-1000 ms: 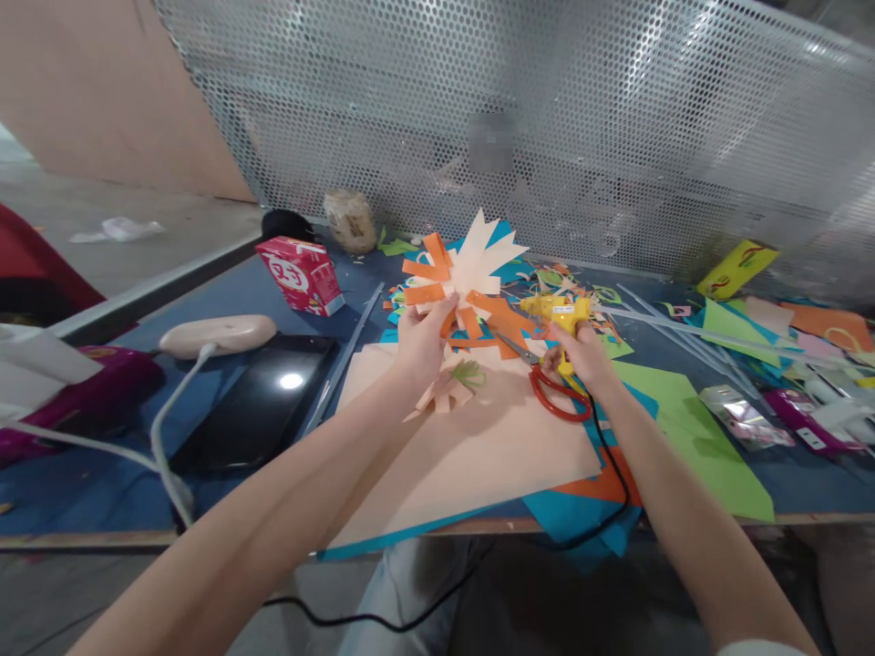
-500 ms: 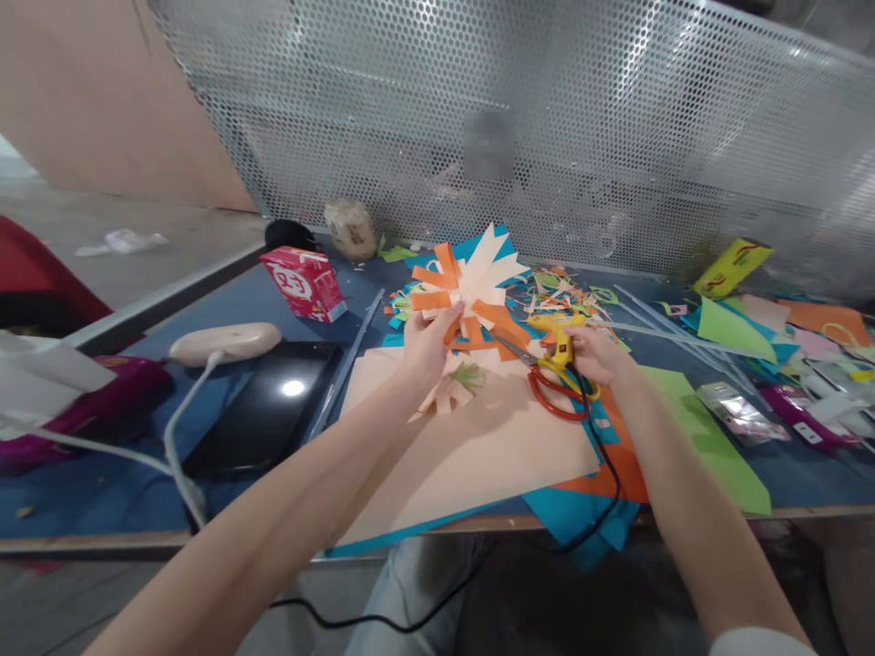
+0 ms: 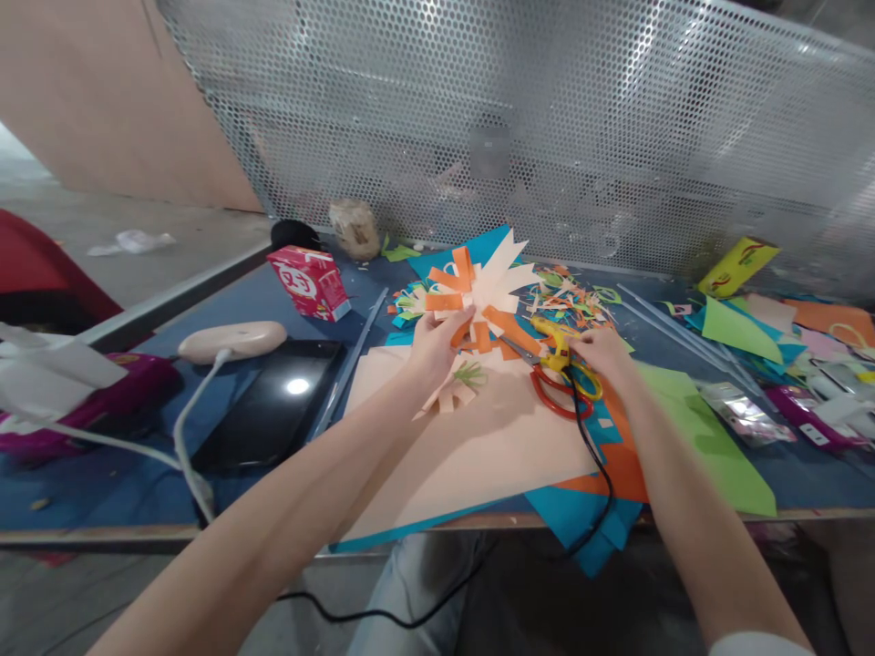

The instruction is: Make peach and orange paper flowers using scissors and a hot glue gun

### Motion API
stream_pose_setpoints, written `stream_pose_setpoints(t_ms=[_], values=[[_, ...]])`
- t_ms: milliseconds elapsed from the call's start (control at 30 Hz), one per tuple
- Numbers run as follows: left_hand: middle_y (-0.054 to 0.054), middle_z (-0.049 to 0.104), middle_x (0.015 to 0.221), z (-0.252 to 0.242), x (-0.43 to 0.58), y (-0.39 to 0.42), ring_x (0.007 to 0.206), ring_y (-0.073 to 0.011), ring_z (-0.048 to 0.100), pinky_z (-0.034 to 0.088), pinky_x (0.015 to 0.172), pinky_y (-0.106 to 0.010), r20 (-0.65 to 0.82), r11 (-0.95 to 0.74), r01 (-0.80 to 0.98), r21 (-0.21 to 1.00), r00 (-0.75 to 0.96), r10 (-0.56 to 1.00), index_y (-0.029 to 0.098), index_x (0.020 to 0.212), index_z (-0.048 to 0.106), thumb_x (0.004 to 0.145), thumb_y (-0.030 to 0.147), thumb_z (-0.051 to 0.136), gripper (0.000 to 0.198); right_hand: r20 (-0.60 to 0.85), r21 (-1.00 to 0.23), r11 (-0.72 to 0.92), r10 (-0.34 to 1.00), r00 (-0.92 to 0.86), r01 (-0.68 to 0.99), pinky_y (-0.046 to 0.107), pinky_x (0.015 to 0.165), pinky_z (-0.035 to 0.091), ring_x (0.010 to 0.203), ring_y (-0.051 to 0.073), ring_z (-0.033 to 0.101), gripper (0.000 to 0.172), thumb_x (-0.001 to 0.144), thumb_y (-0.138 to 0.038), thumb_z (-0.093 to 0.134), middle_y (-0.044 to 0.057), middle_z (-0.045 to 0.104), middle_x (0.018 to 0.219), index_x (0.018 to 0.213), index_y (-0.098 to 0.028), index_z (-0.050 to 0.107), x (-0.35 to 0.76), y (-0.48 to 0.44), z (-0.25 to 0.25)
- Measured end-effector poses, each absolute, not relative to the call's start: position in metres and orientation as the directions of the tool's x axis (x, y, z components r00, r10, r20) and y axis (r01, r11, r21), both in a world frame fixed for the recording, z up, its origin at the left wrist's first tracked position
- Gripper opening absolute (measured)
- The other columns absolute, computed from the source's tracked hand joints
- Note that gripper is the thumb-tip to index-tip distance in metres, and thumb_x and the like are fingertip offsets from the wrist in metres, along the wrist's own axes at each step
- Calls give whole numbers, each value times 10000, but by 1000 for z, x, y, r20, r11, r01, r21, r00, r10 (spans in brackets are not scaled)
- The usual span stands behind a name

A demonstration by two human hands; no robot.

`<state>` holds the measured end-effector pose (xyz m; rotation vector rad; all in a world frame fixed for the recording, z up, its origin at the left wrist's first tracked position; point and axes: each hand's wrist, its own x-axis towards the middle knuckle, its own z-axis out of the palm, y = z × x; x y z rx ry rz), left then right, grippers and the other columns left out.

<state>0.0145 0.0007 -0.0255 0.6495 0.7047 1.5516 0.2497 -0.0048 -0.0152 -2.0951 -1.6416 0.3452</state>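
My left hand (image 3: 436,344) is closed on a paper flower (image 3: 484,290) made of orange and cream strips, held a little above the table. My right hand (image 3: 601,352) grips a yellow glue gun (image 3: 557,339) that lies low by the red-handled scissors (image 3: 552,386), with its nozzle pointing left at the flower. The gun's black cord (image 3: 593,474) runs back over the table's front edge. A small cut cream piece with a green sprig (image 3: 457,386) lies on the large cream sheet (image 3: 471,446) under my left wrist.
Paper scraps (image 3: 571,301) litter the table behind the flower. A red carton (image 3: 309,282), a black tablet (image 3: 270,410) and a cream lamp base (image 3: 232,341) are at the left. Green sheets (image 3: 704,437) and packets (image 3: 745,415) lie right. A perforated metal screen (image 3: 547,128) closes the back.
My right hand has lowered the glue gun toward the table and the scissors. The flower in my left hand has shifted slightly right and turned a little.
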Motion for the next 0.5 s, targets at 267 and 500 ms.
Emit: stream_pose_setpoints(t_ms=[267,500], values=[[-26,686,746,-26,12,0,660,-141,642,512,571,-231,-47,81,-656,751,70,996,158,709,591,566,206,743,214,473,-424,271,880,-44,864,272,617,419,622,144,529,150,762,-292,594,23,625,755,893,-224,622,242,-14,-17],[-4,659,679,-22,12,-2,624,-116,626,511,604,-225,-37,150,-679,719,178,983,140,651,602,550,136,721,156,572,-323,714,670,-473,621,270,657,471,720,140,592,298,831,-212,520,51,655,996,1107,-283,606,216,-38,-10]])
